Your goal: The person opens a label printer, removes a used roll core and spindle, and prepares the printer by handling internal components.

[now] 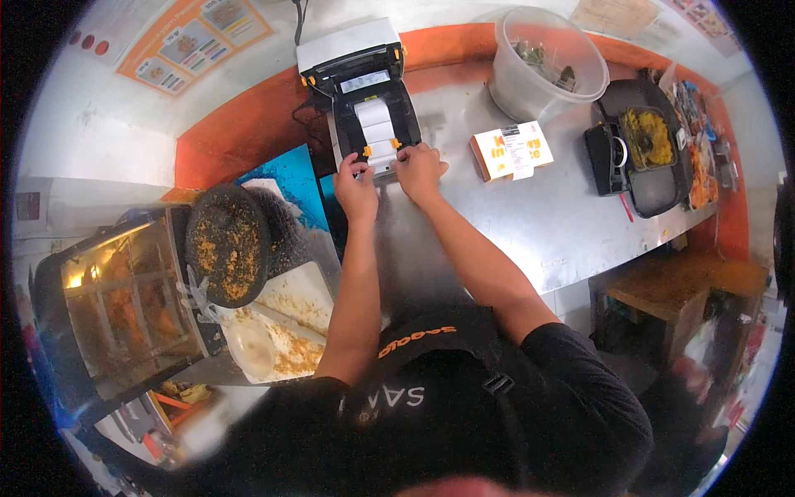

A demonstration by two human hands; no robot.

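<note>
A label printer (400,108) stands on the steel counter with its white lid (348,45) tipped up and back. Inside its black body lies a white label strip (377,124), which runs toward the front between yellow guides. My left hand (356,189) is at the front left corner of the printer, its fingers bent in against the edge. At the front right, my right hand (420,172) has its fingers closed on the printer's edge beside a yellow guide. Both sets of fingertips are small in view, and their exact hold is partly hidden.
Right of the printer, a printed white-and-orange box (507,151) lies on the counter (464,224). Behind it stands a clear plastic tub (551,70) with green leaves. A black tray (658,186) with yellow food sits further right. On the left are a crumb-covered black pan (228,244) and a lit glass cabinet (124,306).
</note>
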